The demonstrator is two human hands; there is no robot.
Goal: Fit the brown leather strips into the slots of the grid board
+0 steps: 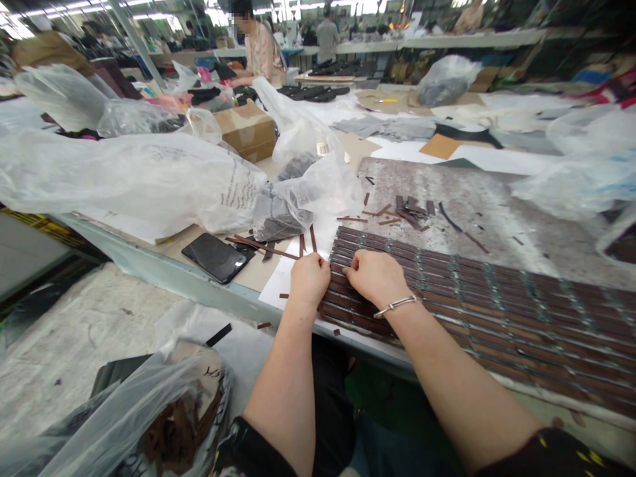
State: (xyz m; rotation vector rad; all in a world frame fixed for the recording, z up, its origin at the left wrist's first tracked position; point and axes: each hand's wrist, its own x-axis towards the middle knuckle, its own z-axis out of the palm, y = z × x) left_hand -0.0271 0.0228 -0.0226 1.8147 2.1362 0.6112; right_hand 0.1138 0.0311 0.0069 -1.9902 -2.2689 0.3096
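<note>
My left hand (pixel 309 281) is closed in a pinch at the left end of a wide panel of long brown strips (pixel 497 311). Narrow loose brown strips (pixel 263 247) run up to and past this hand; whether its fingers grip one is hidden. Close by on the right, my right hand (pixel 380 278), with a bracelet (pixel 397 305) at the wrist, bends over the panel's near-left part. Its thumb and forefinger are pressed together at a strip, but what lies between them is too small to make out. Pale bands cross the panel's rows.
A black phone (pixel 216 257) lies left of my hands, before large clear plastic bags (pixel 163 179) and a cardboard box (pixel 247 130). Short brown offcuts (pixel 412 209) lie on a stained board (pixel 497 199). Below left is a bag of brown scraps (pixel 173 430). A person (pixel 261 50) stands across the table.
</note>
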